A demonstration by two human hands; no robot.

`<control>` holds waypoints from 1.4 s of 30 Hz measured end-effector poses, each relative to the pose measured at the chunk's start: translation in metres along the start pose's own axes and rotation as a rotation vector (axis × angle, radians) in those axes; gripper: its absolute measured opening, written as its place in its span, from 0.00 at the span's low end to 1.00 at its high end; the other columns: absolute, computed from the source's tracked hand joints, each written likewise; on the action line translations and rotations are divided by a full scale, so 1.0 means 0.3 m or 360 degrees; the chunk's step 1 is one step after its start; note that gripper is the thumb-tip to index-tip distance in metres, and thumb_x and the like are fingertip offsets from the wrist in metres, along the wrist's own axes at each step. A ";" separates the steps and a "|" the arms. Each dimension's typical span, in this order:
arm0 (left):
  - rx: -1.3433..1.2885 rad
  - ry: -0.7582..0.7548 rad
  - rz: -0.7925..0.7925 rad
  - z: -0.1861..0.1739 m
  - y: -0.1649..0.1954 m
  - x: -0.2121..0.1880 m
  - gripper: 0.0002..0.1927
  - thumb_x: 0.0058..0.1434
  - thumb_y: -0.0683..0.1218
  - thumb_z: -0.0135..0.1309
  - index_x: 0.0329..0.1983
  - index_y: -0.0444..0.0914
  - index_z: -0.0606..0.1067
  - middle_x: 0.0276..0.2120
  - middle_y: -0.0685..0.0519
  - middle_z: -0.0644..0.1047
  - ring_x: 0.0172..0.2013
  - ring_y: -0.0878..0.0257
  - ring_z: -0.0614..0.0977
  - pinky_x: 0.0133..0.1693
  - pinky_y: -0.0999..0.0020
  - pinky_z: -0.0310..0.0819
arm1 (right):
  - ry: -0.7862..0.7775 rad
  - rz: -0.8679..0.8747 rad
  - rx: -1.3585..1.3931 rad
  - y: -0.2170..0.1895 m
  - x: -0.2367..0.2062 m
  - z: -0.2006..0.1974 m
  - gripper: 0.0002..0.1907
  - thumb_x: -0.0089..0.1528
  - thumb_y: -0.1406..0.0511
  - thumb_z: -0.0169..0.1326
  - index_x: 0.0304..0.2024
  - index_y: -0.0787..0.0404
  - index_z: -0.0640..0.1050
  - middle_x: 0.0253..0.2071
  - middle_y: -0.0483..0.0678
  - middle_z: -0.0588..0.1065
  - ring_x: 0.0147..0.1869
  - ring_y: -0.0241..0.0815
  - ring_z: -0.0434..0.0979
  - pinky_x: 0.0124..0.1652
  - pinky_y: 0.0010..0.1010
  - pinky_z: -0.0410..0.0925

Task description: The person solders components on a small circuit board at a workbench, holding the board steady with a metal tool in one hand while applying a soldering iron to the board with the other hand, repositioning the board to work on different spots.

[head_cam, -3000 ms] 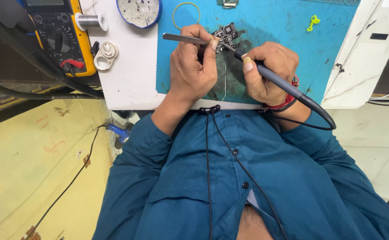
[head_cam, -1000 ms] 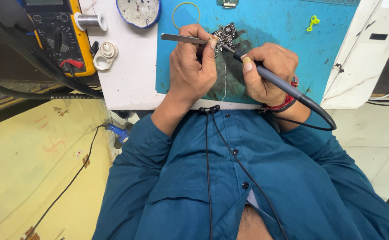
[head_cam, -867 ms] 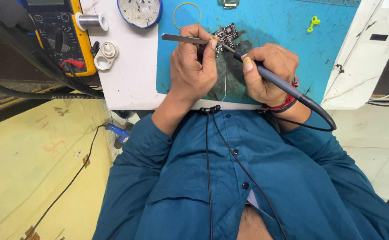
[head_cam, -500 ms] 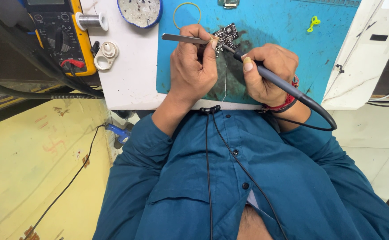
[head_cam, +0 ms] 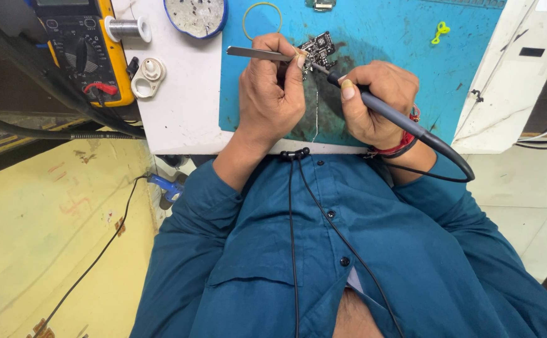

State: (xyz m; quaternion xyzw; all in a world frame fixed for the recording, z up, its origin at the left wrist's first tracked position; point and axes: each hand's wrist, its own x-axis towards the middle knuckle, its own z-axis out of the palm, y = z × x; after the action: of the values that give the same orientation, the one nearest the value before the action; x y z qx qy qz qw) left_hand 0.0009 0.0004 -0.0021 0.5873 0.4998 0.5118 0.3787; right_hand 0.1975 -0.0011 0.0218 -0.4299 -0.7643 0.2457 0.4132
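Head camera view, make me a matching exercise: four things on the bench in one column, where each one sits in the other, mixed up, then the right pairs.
Things:
1. small dark circuit board
2. yellow rubber band ring
3. silver spool of solder wire
4. grey-handled soldering iron

Places:
A. in the right hand
B. on the yellow multimeter
C. on the blue mat, at the metal tweezers tips
D. on the mat's top edge, above the left hand

Pairs: 1-C, 2-D, 3-B, 4-A

White workbench (head_cam: 179,119), yellow floor (head_cam: 42,231), perhaps concrete.
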 end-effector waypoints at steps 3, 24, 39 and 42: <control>0.0008 -0.0015 0.0014 -0.001 -0.004 -0.001 0.11 0.73 0.35 0.52 0.52 0.37 0.64 0.37 0.51 0.78 0.32 0.67 0.82 0.35 0.73 0.78 | -0.0001 -0.0002 -0.0015 0.001 -0.003 0.001 0.07 0.71 0.69 0.56 0.38 0.65 0.76 0.33 0.51 0.78 0.32 0.48 0.77 0.31 0.33 0.67; -0.0018 0.0081 -0.0039 0.002 -0.003 0.002 0.10 0.73 0.35 0.52 0.50 0.35 0.64 0.28 0.55 0.71 0.25 0.71 0.74 0.28 0.73 0.67 | -0.0299 -0.0044 -0.0532 -0.072 0.067 0.011 0.17 0.70 0.69 0.61 0.60 0.63 0.75 0.54 0.57 0.80 0.43 0.53 0.82 0.41 0.36 0.73; -0.0056 -0.0024 -0.0056 -0.003 0.006 0.005 0.11 0.72 0.35 0.54 0.51 0.36 0.65 0.39 0.50 0.81 0.32 0.69 0.83 0.34 0.74 0.77 | 0.0083 -0.0057 -0.0217 -0.001 -0.010 -0.013 0.05 0.73 0.67 0.55 0.47 0.63 0.79 0.32 0.51 0.76 0.32 0.50 0.76 0.31 0.35 0.66; -0.0009 -0.0023 -0.0077 -0.005 0.013 0.004 0.11 0.72 0.35 0.54 0.50 0.37 0.65 0.38 0.51 0.81 0.32 0.68 0.84 0.35 0.74 0.78 | 0.0109 -0.0048 -0.0114 0.002 -0.020 -0.007 0.05 0.72 0.67 0.54 0.41 0.63 0.74 0.35 0.51 0.79 0.33 0.49 0.76 0.33 0.35 0.67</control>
State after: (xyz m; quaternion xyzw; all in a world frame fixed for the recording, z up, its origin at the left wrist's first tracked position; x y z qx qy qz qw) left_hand 0.0003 0.0007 0.0020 0.5778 0.5096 0.4995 0.3962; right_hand 0.2012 -0.0058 0.0200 -0.4409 -0.7644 0.1970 0.4272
